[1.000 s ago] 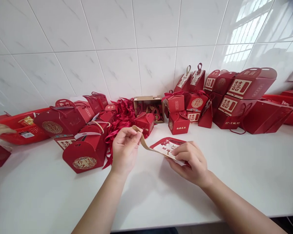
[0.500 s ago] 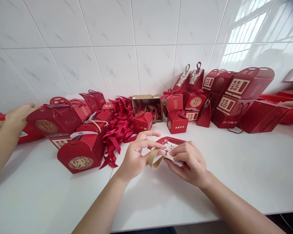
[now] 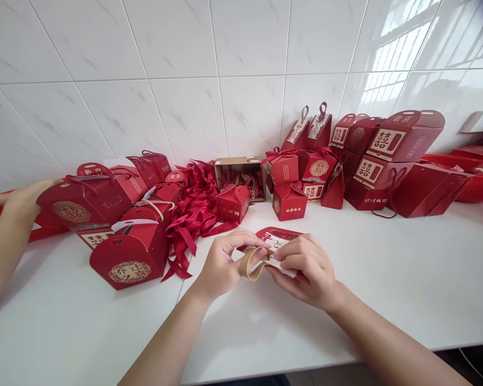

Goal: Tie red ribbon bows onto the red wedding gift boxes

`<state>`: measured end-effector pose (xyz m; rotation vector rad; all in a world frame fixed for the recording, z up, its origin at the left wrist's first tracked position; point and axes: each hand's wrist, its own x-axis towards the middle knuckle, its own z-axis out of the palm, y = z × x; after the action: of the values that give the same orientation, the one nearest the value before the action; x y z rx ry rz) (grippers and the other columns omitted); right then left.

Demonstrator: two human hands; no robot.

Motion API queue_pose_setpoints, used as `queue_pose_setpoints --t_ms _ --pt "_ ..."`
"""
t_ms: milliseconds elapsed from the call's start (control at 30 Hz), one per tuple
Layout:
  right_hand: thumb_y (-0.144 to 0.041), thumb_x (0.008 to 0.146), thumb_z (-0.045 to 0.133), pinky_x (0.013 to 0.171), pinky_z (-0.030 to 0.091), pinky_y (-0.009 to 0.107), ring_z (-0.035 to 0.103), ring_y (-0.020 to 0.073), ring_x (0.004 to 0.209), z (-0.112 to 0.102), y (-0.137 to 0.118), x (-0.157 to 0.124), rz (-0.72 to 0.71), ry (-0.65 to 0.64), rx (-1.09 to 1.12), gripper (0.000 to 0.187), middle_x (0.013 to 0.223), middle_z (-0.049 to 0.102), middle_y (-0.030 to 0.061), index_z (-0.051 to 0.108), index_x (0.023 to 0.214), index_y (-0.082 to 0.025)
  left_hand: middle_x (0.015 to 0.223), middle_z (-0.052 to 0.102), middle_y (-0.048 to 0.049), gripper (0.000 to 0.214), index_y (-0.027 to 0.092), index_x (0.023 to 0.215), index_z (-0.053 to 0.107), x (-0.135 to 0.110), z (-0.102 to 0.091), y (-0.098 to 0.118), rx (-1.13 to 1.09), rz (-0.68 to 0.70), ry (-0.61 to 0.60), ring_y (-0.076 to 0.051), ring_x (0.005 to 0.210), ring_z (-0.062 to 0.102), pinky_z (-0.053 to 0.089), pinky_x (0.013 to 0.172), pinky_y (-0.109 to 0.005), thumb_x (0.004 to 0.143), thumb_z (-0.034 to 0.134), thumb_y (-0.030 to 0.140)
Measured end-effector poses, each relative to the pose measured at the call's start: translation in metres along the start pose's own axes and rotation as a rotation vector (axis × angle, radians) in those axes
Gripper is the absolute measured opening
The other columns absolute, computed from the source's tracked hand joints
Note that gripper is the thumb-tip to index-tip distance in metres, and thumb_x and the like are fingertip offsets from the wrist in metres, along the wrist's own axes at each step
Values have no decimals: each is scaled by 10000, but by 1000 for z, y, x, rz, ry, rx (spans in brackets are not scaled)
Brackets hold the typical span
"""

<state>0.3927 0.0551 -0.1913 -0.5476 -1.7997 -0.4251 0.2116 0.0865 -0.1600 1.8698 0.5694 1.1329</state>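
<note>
Head view: both hands together near the middle, over the white table [image 3: 406,279]. Left hand [image 3: 223,262]: fingers bent and closed on a tan strap [image 3: 244,265], thumb showing inside its loop; exact pinch point partly covered. Right hand [image 3: 308,265]: gripping a flat red-and-white carton [image 3: 279,232], thumb below, fingers curled over the printed face. Carton sits between the two hands, tilted, red edge pointing away from the wearer; can't tell if it touches the tabletop. Strap bends into a loop at the carton's near left side, its ends running in under the fingers.

Behind the hands: small red box [image 3: 230,203], then an open cardboard box [image 3: 238,161] on its side with straps inside. Dark red ribbon pile [image 3: 199,201] just left of those. Left of the ribbons, handled gift boxes [image 3: 118,244] in a cluster, some propped on others. Right of centre, another small red box [image 3: 290,206] near stacked red boxes [image 3: 380,174], "double happiness" labels on several. Far left, a co-worker's arm [image 3: 6,241] reaches over a red basket [image 3: 48,229]. White tiled wall [image 3: 181,43] at back.
</note>
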Motion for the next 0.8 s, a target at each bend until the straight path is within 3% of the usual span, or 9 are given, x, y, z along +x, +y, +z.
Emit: queue_pose_setpoints --t_ms 800 --pt "-131 802 671 591 420 304 597 143 612 1 -2 -2 -12 -18 26 228 728 661 7 476 873 -225 776 646 -68 178 178 762 716 1 -1 1 -34 -48 -86 -201 806 594 466 736 -315 838 654 326"
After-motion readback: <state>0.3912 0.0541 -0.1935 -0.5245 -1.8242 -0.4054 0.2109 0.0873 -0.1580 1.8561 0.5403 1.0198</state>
